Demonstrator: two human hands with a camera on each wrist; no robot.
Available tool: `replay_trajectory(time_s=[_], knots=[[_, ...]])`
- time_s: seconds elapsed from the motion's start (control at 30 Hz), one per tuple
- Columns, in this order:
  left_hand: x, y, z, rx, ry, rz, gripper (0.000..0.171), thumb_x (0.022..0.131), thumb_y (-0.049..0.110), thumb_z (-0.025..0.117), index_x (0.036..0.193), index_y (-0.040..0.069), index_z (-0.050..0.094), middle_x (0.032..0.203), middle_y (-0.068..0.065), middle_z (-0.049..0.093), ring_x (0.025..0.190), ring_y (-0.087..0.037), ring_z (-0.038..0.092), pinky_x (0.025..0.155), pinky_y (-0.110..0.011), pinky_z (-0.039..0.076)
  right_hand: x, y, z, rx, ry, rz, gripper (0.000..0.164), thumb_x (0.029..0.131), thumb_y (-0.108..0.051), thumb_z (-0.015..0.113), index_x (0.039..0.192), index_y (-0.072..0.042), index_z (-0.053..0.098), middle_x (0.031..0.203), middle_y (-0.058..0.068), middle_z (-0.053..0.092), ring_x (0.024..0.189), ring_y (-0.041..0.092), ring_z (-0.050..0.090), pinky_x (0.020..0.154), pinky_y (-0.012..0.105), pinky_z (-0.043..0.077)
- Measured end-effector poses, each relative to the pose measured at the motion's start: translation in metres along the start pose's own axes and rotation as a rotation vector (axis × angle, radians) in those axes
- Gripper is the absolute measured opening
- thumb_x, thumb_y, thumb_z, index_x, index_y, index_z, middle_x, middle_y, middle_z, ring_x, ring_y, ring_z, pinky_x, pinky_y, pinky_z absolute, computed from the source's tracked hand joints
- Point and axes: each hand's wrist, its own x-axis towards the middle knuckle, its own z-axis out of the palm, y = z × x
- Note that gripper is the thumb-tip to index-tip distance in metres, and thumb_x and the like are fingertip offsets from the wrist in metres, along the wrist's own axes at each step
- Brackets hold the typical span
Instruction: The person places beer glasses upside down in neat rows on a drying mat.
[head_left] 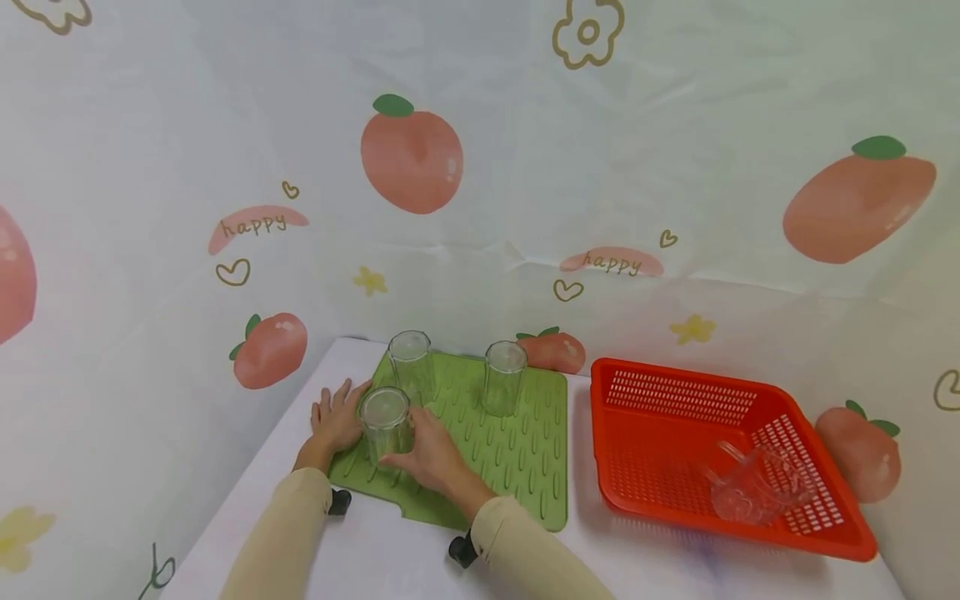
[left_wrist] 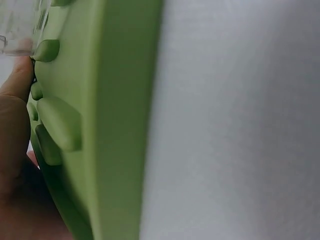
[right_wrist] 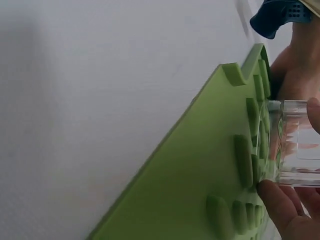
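Note:
My right hand (head_left: 435, 454) grips a clear drinking glass (head_left: 387, 429), thumb on the near side and fingers round the right. The glass stands on the front left of a green drying mat (head_left: 525, 450) with raised ribs. In the right wrist view, its lower end (right_wrist: 295, 172) is right at the ribs. My left hand (head_left: 339, 421) lies along the mat's left edge, its fingers stretched forward beside the glass. The left wrist view shows part of that hand (left_wrist: 14, 125) against the mat's edge. Farther back on the mat stand two more glasses, one at left (head_left: 411, 367) and one at centre (head_left: 504, 379).
Right of the mat sits a red plastic basket (head_left: 675, 417) with perforated walls. Clear glassware with handles (head_left: 757, 492) lies inside it. A white cloth (head_left: 360, 550) covers the table, and a fruit-printed curtain (head_left: 480, 283) hangs close behind.

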Motion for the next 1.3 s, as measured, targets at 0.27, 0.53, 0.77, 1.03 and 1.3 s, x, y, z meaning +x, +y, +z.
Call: replay_trajectory(time_s=[0.27,0.53,0.77,1.03,1.3], knots=[[-0.003,0.006,-0.004,0.027,-0.022,-0.02,0.073,0.09,0.002,0.046,0.16,0.018,0.031,0.169,-0.025,0.007,0.152,-0.06,-0.011,0.119,-0.076,-0.006,-0.003,0.0,0.002,-0.041,0.0,0.016,0.085,0.083,-0.045,0.084,0.151,-0.014,0.043,0.141,0.004,0.057,0.129,0.022,0.06,0.107,0.039,0.053],[-0.004,0.01,-0.006,0.025,-0.017,-0.026,0.076,0.087,-0.001,0.043,0.16,0.018,0.031,0.169,-0.026,0.007,0.153,-0.059,-0.01,0.119,-0.075,-0.007,-0.003,0.002,0.001,-0.068,-0.015,0.026,0.083,0.084,-0.049,0.081,0.15,-0.016,0.043,0.138,0.001,0.056,0.123,0.019,0.062,0.101,0.036,0.055],[-0.003,0.005,-0.004,-0.024,0.003,-0.015,0.075,0.086,-0.003,0.04,0.158,0.018,0.034,0.169,-0.025,0.009,0.152,-0.059,-0.011,0.118,-0.075,-0.009,-0.003,-0.001,-0.005,-0.055,-0.077,0.036,0.089,0.085,-0.049,0.08,0.156,-0.019,0.034,0.144,0.001,0.054,0.128,0.018,0.059,0.105,0.037,0.053],[0.007,-0.012,0.007,-0.032,0.023,0.03,0.079,0.083,-0.004,0.035,0.159,0.019,0.03,0.169,-0.026,0.006,0.151,-0.06,-0.015,0.115,-0.077,-0.012,-0.012,-0.006,-0.025,-0.125,-0.108,-0.022,0.093,0.09,-0.047,0.076,0.161,-0.016,0.025,0.154,0.009,0.045,0.134,0.026,0.057,0.108,0.041,0.052],[-0.002,-0.003,-0.001,-0.045,0.005,0.024,0.082,0.08,-0.007,0.036,0.158,0.018,0.031,0.168,-0.027,0.006,0.151,-0.06,-0.015,0.116,-0.077,-0.012,-0.021,-0.011,-0.048,-0.341,-0.047,-0.125,0.083,0.096,-0.049,0.068,0.161,-0.018,0.027,0.152,0.009,0.045,0.132,0.025,0.055,0.099,0.038,0.057]])
